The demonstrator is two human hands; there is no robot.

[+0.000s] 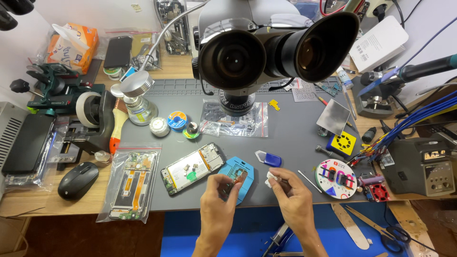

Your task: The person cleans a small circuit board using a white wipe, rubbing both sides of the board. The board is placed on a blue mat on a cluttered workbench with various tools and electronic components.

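- Left hand [217,202] is pinching a small brown circuit board [234,180], fingers closed on it, holding it up just over the blue pad [247,183].
- Right hand [293,197] is gripping a white wipe [272,179] between thumb and fingertips, closed tight, just right of the pad.
- Board and wipe are sitting near each other, not touching.
- Blue pad is lying at the front edge of the grey mat [290,138].
- Opened phone [193,168] is lying back-up just left of the pad, insides showing.
- Blue-and-white pry tool [268,158] is lying just behind the pad, on its right.
- Bagged phone frame [131,185] is lying further left of the pad, past the phone.
- Black mouse [78,180] is sitting well left of the pad, off the mat.
- Round colourful tray [335,178] is sitting right of the pad, past the right hand.
- Thin metal rod [309,181] is lying between the right hand and the tray.
- Microscope [276,45] is hanging well behind the pad, eyepieces facing the camera.
- Scissors [381,231] are lying well right of the pad, on the table's front edge.
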